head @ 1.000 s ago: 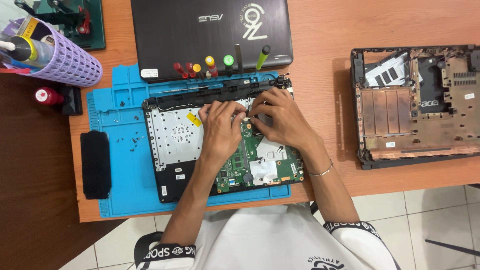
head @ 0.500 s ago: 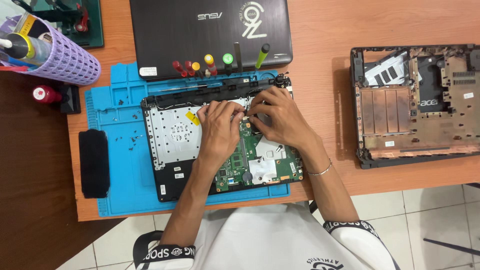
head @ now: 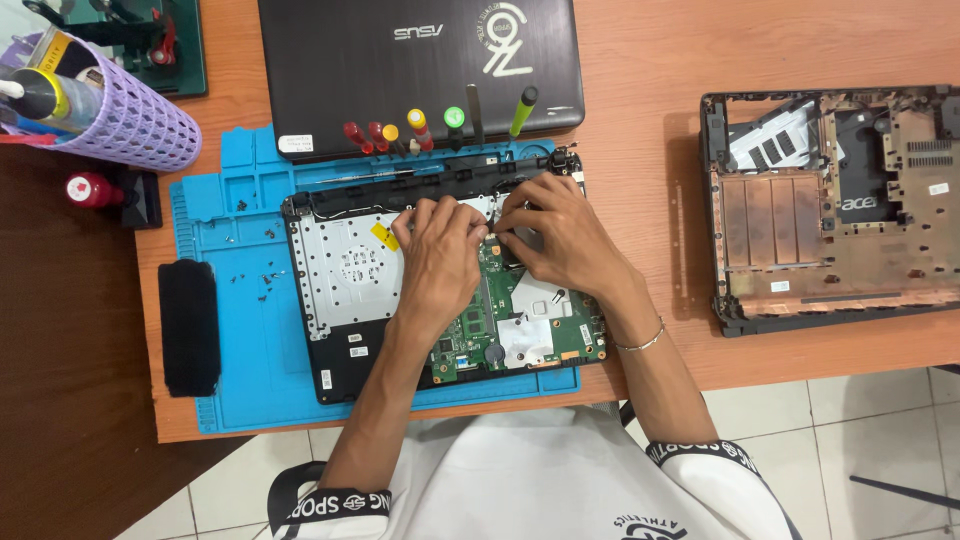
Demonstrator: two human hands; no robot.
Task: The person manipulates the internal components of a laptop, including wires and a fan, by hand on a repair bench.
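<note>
On the orange worktop (head: 640, 90) lies a blue repair mat (head: 240, 350) carrying the opened laptop base (head: 340, 290), its green circuit board (head: 500, 330) bared at the near right. Since a second ago little has shifted — both hands stay bunched at the board's far edge, so the work there looks unfinished. The left hand (head: 437, 262) and right hand (head: 560, 235) have fingers curled down onto the board — whether they pinch anything I cannot tell.

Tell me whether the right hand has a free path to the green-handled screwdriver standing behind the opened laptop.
Probably yes. The right hand rests on the opened laptop, and the green-handled screwdriver stands just beyond its far edge. Nothing lies between them; only the neighbouring screwdrivers stand close beside it.
</note>
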